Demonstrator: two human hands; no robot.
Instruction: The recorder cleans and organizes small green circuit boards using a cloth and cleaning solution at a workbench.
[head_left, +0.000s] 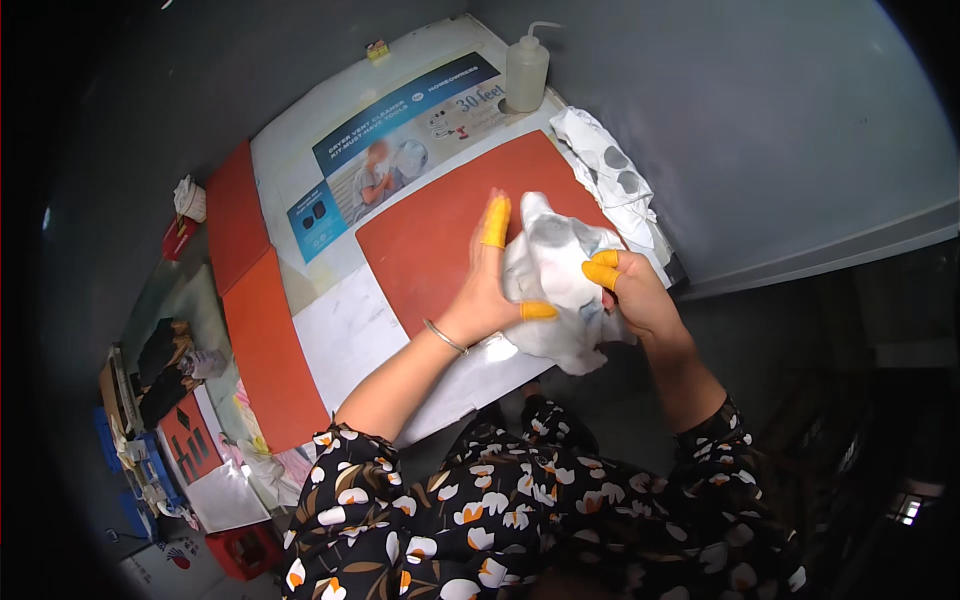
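Note:
A crumpled white cloth (560,275) with grey patches hangs over the front right part of a red-brown mat (430,240). My right hand (645,295) grips its right side, with yellow finger cots on the thumb and a finger. On the cloth's other side, my left hand (483,290) is spread, its fingers stretched upward and slightly blurred. Yellow cots cover its thumb and a finger. The left thumb lies against the cloth, though I cannot tell how firmly. Part of the right fingers is hidden behind the cloth.
A squeeze bottle (527,75) stands at the table's far right corner. Another spotted white cloth (605,165) lies along the right edge, beside a grey wall (760,130). A printed poster (400,160) lies behind the mat. Orange-red sheets (265,350) are at left, near a red crate (245,550).

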